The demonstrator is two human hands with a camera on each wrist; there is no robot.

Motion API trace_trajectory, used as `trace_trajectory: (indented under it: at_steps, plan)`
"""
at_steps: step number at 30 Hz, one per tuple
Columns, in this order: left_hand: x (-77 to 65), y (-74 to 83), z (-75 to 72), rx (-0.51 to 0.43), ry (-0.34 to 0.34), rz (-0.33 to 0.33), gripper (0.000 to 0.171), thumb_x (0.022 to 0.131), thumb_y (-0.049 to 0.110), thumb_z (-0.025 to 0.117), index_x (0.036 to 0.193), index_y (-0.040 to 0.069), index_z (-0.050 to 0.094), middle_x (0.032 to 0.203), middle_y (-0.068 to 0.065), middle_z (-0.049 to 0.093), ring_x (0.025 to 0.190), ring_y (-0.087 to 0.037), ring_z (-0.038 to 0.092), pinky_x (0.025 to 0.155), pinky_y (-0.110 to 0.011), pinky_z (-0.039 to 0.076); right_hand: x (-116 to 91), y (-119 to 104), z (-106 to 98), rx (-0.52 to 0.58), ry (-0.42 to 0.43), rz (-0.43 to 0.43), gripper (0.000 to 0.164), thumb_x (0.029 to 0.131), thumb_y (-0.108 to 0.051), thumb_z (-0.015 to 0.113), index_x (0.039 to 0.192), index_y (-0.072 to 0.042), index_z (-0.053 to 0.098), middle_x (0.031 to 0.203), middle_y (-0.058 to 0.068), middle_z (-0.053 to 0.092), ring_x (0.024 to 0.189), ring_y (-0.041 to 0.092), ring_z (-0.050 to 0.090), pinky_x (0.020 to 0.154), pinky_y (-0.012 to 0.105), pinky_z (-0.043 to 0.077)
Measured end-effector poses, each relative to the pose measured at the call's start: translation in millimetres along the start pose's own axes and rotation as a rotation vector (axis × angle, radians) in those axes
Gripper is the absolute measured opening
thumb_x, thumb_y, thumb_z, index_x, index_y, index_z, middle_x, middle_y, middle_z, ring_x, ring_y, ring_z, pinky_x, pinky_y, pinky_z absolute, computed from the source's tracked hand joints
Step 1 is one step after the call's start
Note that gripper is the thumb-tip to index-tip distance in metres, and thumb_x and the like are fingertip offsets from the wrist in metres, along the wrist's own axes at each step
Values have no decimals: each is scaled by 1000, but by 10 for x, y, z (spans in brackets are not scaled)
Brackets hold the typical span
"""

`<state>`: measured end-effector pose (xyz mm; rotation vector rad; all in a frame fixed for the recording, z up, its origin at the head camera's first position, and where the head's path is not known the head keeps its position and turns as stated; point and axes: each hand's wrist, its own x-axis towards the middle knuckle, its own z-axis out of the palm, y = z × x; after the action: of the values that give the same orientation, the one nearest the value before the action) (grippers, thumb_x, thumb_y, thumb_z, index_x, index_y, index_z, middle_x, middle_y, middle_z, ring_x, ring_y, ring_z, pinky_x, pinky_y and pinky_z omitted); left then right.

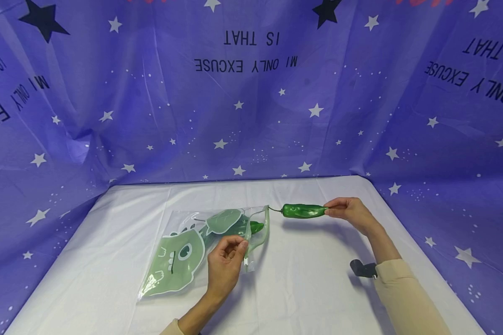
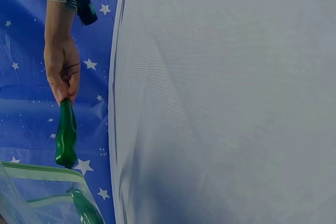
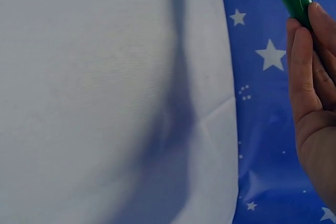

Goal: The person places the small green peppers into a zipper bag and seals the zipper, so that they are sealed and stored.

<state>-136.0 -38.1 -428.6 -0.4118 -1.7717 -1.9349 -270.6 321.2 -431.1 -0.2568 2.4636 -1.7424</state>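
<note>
My right hand (image 1: 352,213) pinches the tip of a green pepper (image 1: 303,211), held level above the table with its thin stem pointing left at the bag's mouth. The clear zip bag (image 1: 184,260), printed with a pale green cartoon dinosaur, has its opening spread toward the right. My left hand (image 1: 226,263) pinches the near edge of that opening between thumb and fingers. Inside the bag a second green pepper (image 1: 256,227) shows near the mouth, partly covered by the print. In the left wrist view the held pepper (image 2: 66,135) hangs stem-down just over the bag's green zip strip (image 2: 42,171).
A white cloth covers the table (image 1: 302,288). Behind and at both sides hangs a purple-blue curtain (image 1: 251,116) with stars and lettering. A small black wrist camera (image 1: 362,269) is strapped by the right sleeve (image 1: 406,293).
</note>
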Motion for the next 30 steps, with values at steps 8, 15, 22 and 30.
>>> trace_trajectory:
  at_steps: [8,15,22,30]
  plan:
    - [2,19,8,0,9,-12,7,83,-12,64,88,-10,60,75,-20,61,65,-7,54,54,-14,45,-26,-122,-10,-4,-5,14,36,78,-16,78,105,4,66,87,-1,71,83,12,65,78,27,52]
    - [-10,22,9,7,23,-9,7,83,-12,65,88,-11,60,75,-20,61,65,-7,54,54,-15,45,-70,-209,28,19,-56,5,37,78,-12,78,104,8,64,86,2,71,83,14,65,78,28,53]
    - [-39,-249,-21,-7,22,-5,8,84,-8,66,91,-5,62,77,-18,61,66,-8,55,54,-16,46,-85,-145,27,27,-90,-6,35,77,-12,79,103,7,65,88,6,71,83,17,66,80,30,53]
    - [-39,-149,4,-8,17,-21,8,83,-12,64,90,-9,61,77,-21,61,66,-7,54,55,-15,46,-60,-83,179,26,-104,-6,32,77,-13,79,102,4,67,89,9,71,85,22,67,79,30,53]
